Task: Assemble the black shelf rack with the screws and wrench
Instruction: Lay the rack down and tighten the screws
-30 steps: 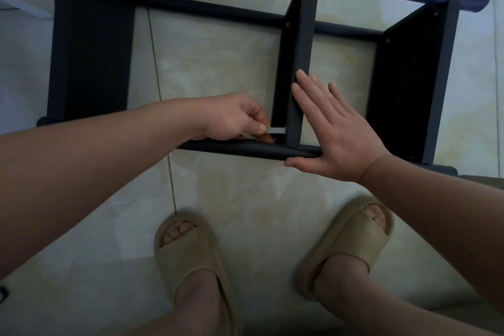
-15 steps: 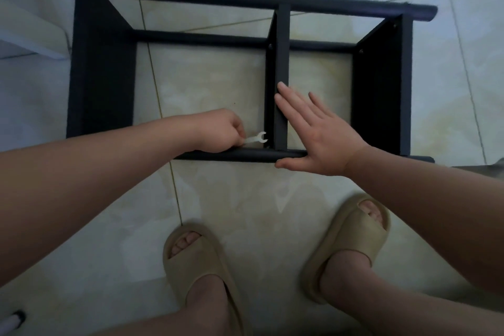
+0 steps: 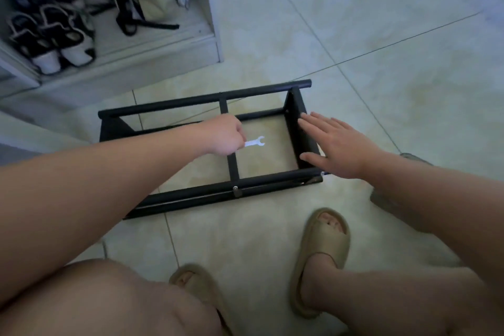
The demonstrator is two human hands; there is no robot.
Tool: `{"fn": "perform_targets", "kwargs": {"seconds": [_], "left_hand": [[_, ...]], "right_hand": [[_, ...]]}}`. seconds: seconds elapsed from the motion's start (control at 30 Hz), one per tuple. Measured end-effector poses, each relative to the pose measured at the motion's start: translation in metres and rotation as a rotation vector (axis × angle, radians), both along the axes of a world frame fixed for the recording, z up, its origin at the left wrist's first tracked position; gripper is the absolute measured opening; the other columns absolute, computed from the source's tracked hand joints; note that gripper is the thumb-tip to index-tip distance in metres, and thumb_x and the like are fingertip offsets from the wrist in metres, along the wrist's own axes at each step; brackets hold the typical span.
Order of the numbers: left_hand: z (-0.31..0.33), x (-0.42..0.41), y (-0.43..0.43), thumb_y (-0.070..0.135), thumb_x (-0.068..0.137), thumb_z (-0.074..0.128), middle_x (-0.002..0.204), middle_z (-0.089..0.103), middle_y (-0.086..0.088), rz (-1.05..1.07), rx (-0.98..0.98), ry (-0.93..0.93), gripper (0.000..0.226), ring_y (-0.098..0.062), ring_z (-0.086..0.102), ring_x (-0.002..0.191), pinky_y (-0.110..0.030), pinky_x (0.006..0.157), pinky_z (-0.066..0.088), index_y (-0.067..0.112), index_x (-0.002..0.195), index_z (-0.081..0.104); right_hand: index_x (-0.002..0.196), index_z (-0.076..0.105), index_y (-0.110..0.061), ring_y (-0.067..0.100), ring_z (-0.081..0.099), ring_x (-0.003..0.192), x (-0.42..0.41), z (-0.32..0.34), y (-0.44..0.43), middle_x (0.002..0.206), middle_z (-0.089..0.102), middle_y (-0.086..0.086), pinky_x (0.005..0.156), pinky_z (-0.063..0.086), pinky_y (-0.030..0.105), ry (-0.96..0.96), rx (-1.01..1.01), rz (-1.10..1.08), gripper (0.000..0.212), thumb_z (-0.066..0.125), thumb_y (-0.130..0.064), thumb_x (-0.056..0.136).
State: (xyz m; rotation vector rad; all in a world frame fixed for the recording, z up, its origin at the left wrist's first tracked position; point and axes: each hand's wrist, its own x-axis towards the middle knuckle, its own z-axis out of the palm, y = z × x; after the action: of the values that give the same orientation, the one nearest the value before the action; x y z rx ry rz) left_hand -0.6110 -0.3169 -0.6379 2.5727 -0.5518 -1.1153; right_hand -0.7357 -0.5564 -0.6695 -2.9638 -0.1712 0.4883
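The black shelf rack (image 3: pixel 191 102) lies on its side on the tiled floor, with tube rails front and back and dark panels across. My left hand (image 3: pixel 222 135) grips a small silver wrench (image 3: pixel 256 142) above the middle cross panel, its open jaw pointing right. My right hand (image 3: pixel 338 144) is flat, fingers straight, resting against the right end panel (image 3: pixel 296 117). A screw head (image 3: pixel 236 191) sticks out of the front rail.
A white shoe cabinet (image 3: pixel 174 49) with black-and-white shoes (image 3: pixel 46 35) stands at the back left. My feet in beige slippers (image 3: pixel 321 254) are in front of the rack, my knee at the lower left. Tiled floor extends to the right.
The view pulled back and up, so the whole rack and the cabinet show. My right hand moved from the middle panel to the right end panel. My left hand lifted the wrench off the front rail.
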Motion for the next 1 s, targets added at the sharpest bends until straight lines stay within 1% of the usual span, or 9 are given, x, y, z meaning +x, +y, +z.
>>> {"fn": "perform_targets", "kwargs": {"seconds": [0.17,0.27,0.43,0.53,0.6,0.7,0.8,0.93,1.0], "left_hand": [[0.027,-0.039,-0.092,0.01,0.094,0.057,0.077,0.065,-0.006,-0.029,-0.128,-0.067,0.015,-0.022,0.06,0.078,-0.022,0.061,0.045,0.008,0.09,0.071],[0.023,-0.059,-0.147,0.009,0.095,0.053,0.092,0.066,-0.009,-0.116,-0.131,-0.063,0.015,-0.023,0.057,0.081,-0.029,0.073,0.049,0.012,0.092,0.068],[-0.008,-0.089,-0.232,0.01,0.092,0.055,0.082,0.046,-0.006,-0.235,-0.125,-0.001,0.011,-0.02,0.039,0.075,-0.028,0.067,0.035,0.017,0.085,0.051],[-0.032,-0.109,-0.278,0.01,0.092,0.054,0.085,0.059,-0.01,-0.37,-0.078,0.03,0.012,-0.028,0.05,0.078,-0.03,0.071,0.043,0.015,0.085,0.062],[-0.052,-0.123,-0.307,0.014,0.094,0.056,0.101,0.071,-0.013,-0.43,-0.071,0.044,0.018,-0.031,0.063,0.094,-0.032,0.081,0.051,0.008,0.096,0.072],[-0.085,-0.143,-0.342,0.026,0.096,0.059,0.108,0.071,-0.016,-0.508,-0.067,0.043,0.026,-0.034,0.065,0.103,-0.035,0.085,0.051,0.004,0.103,0.072],[-0.116,-0.159,-0.365,0.024,0.096,0.058,0.114,0.071,-0.016,-0.537,-0.046,0.041,0.026,-0.033,0.064,0.107,-0.038,0.091,0.054,0.006,0.109,0.071],[-0.142,-0.171,-0.377,0.026,0.093,0.059,0.108,0.072,-0.015,-0.506,-0.078,0.061,0.024,-0.033,0.066,0.102,-0.038,0.087,0.055,0.005,0.098,0.07],[-0.146,-0.171,-0.375,0.028,0.094,0.058,0.109,0.071,-0.015,-0.506,-0.098,0.062,0.028,-0.033,0.065,0.103,-0.039,0.089,0.055,0.006,0.105,0.072]], "right_hand": [[0.163,0.004,-0.022,0.016,0.002,0.157,-0.041,0.04,-0.078,0.171,0.002,-0.004,0.127,0.013,0.04,0.003,-0.07,-0.153,0.08,0.042,-0.057,0.101],[0.163,0.0,-0.026,0.016,0.0,0.157,-0.079,0.038,-0.124,0.171,-0.002,-0.006,0.125,0.019,0.046,0.061,-0.095,-0.278,0.082,0.044,-0.058,0.101],[0.162,-0.004,-0.03,0.016,0.0,0.157,-0.142,0.001,-0.182,0.171,-0.004,-0.006,0.123,0.025,0.048,0.199,-0.101,-0.465,0.082,0.046,-0.054,0.102],[0.162,-0.003,-0.029,0.017,0.003,0.157,-0.169,-0.027,-0.206,0.171,-0.001,-0.006,0.124,0.022,0.042,0.277,-0.082,-0.537,0.081,0.046,-0.053,0.102],[0.163,0.0,-0.029,0.018,0.008,0.156,-0.181,-0.046,-0.218,0.171,0.004,-0.006,0.125,0.019,0.038,0.309,-0.062,-0.573,0.081,0.047,-0.053,0.101],[0.163,0.006,-0.028,0.017,0.012,0.156,-0.194,-0.073,-0.231,0.17,0.01,-0.005,0.124,0.021,0.037,0.349,-0.056,-0.616,0.08,0.049,-0.053,0.1],[0.162,0.01,-0.028,0.017,0.014,0.155,-0.206,-0.098,-0.237,0.169,0.016,-0.005,0.121,0.022,0.037,0.384,-0.061,-0.616,0.078,0.049,-0.053,0.1],[0.162,0.014,-0.027,0.018,0.015,0.154,-0.215,-0.119,-0.237,0.168,0.019,-0.004,0.122,0.023,0.038,0.401,-0.037,-0.608,0.076,0.05,-0.051,0.1],[0.162,0.015,-0.026,0.018,0.014,0.155,-0.214,-0.121,-0.236,0.168,0.018,-0.004,0.122,0.022,0.038,0.401,-0.032,-0.602,0.075,0.05,-0.05,0.1]]}}
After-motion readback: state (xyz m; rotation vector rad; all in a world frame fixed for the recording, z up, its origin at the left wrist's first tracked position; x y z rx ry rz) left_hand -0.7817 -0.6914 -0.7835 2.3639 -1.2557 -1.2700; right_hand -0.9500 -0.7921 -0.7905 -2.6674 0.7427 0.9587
